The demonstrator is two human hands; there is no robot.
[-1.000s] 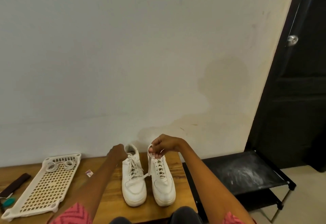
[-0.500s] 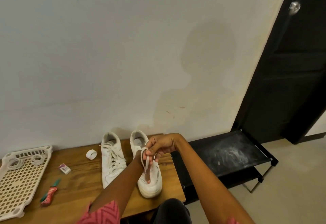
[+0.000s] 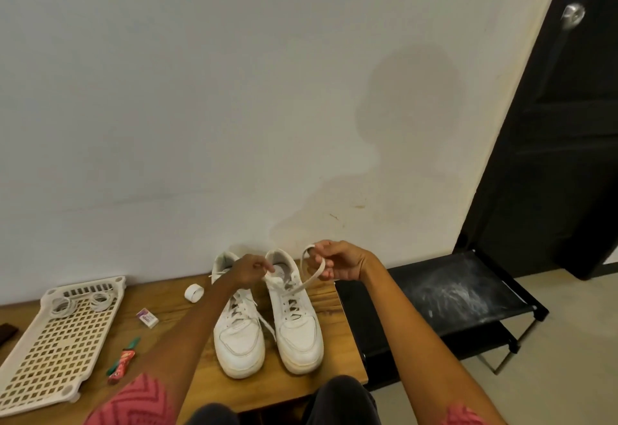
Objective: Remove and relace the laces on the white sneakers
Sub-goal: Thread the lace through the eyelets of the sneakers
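Wooden table (image 3: 174, 351) carries two white sneakers side by side, toes toward the person: left sneaker (image 3: 238, 331) and right sneaker (image 3: 294, 317), approx. centre of head view. Right hand (image 3: 337, 262), at 1 o'clock from the right sneaker, pinches a looped lace (image 3: 309, 275) running down to that shoe's eyelets. Left hand (image 3: 249, 269), fingers curled, grips the right sneaker's tongue/collar area at its 11 o'clock. At 9 o'clock: white plastic tray (image 3: 57, 347), tape roll (image 3: 194, 293), small eraser (image 3: 147, 318), red-green tube (image 3: 123, 361). Black rack (image 3: 444, 294) at 3 o'clock.
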